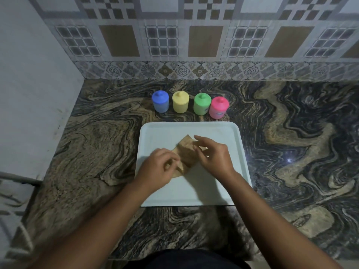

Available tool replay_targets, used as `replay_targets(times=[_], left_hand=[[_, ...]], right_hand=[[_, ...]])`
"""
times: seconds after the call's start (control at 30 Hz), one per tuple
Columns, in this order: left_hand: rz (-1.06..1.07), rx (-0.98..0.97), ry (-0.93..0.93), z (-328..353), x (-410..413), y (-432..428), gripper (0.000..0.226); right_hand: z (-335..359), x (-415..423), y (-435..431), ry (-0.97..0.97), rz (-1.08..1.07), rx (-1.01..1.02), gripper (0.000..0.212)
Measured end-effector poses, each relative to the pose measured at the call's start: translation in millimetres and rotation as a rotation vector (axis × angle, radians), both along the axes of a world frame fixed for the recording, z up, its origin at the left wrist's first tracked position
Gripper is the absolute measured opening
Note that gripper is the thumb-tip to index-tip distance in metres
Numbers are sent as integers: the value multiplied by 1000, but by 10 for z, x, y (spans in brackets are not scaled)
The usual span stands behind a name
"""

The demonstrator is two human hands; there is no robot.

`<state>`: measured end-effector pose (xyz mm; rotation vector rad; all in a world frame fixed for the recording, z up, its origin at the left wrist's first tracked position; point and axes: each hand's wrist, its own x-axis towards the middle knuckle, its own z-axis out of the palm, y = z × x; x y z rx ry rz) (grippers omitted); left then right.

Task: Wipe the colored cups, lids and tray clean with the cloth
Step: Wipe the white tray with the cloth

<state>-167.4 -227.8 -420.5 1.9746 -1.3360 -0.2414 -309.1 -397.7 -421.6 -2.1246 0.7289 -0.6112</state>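
Observation:
A pale blue tray [161, 136] lies on the marbled counter in front of me. On its middle lies a folded brown cloth [186, 150]. My left hand [159, 168] pinches the cloth's near left part. My right hand [214, 154] grips its right side, fingers curled over the fabric. Behind the tray stand, in a row with lids on, a blue cup [160, 101], a yellow cup [180, 102], a green cup [202, 104] and a pink cup [219, 107].
The counter [97, 144] runs to a tiled wall [194, 45] at the back and a plain wall [29, 84] on the left. Its front edge is near my body.

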Motion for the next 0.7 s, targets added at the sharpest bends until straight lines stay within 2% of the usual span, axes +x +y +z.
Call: replay_targets(times=[0.13,0.2,0.27,0.37,0.43,0.57,0.67,0.7], left_hand=[[-63,219,-72,-190,-193,86,27],[-40,241,-113,-271,-233,117,30],[10,228,-121,-326,-277,135,30],[104,210,-95,-400,-276,157,23],[92,202,-97,-433,-257,151,14],[94,218,-239,-375,-275,128,8],[117,223,-208,-156,-259,137,3],[124,213,-174,-57,-236,137,7]], right_hand=[[-174,-142,-137,240,206,-268,25],[-227,-152,-185,345,349,-403,11],[-264,-139,-214,381,415,-487,7],[-275,-129,-209,378,388,-480,10],[-251,-149,-190,366,368,-455,12],[-157,-146,-155,362,338,-421,12],[-121,-125,-163,425,334,-444,40],[-101,-116,-189,402,299,-427,41]])
